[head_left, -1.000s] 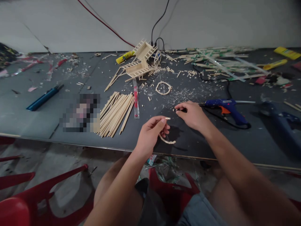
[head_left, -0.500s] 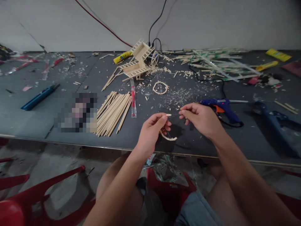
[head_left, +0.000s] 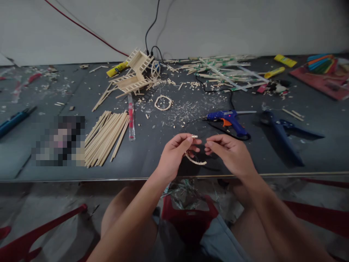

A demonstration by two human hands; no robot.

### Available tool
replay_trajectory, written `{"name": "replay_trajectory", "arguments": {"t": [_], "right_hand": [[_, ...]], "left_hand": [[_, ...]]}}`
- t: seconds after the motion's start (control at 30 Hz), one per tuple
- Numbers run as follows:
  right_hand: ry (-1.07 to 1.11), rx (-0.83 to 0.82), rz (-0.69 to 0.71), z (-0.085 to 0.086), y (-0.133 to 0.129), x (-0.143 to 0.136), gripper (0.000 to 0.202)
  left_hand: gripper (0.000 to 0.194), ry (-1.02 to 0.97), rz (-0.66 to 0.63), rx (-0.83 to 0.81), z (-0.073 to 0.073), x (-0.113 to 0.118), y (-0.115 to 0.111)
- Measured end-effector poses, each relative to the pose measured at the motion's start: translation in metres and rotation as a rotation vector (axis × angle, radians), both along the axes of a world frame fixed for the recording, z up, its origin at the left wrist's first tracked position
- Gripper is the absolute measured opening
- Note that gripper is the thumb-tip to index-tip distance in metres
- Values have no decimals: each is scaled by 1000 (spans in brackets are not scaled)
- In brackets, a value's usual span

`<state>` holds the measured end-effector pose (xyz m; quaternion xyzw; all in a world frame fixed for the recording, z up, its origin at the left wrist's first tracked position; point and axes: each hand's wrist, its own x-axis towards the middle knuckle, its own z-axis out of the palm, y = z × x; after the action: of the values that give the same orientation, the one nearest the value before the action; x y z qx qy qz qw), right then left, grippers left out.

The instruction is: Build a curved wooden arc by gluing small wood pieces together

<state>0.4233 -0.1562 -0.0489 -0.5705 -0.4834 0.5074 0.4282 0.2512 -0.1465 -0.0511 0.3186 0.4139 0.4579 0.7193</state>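
Along the pale wall [head_left: 218,29], a red cable [head_left: 84,27] slants down to the back of the table [head_left: 152,151], with a dark cord [head_left: 146,38] hanging near its lower end. At the far right, coloured strips [head_left: 321,66] lie on a flat red packet [head_left: 320,84]; a blue tool [head_left: 285,140] with splayed handles rests nearer the front edge. A teal tool [head_left: 13,122] lies far left, above a red chair [head_left: 49,229].

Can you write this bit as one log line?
left hand: holding curved wooden strip | right hand: close beside, grip contents unclear | hot-glue gun: on table
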Motion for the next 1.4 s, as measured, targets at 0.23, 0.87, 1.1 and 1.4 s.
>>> {"name": "replay_trajectory", "arguments": {"t": [0.23, 0.87, 1.1, 1.4], "right_hand": [[29, 57, 13, -5, -2, 7, 21], [38, 40, 46, -5, -3, 1, 20], [9, 38, 51, -3, -4, 2, 19], [-12, 56, 12, -9, -3, 5, 20]], "left_hand": [[15, -9, -39, 20, 0, 14, 2], [12, 2, -44, 29, 0, 8, 0], [12, 49, -51, 90, -3, 7, -2], [15, 95, -56, 168, -5, 8, -1]]}}
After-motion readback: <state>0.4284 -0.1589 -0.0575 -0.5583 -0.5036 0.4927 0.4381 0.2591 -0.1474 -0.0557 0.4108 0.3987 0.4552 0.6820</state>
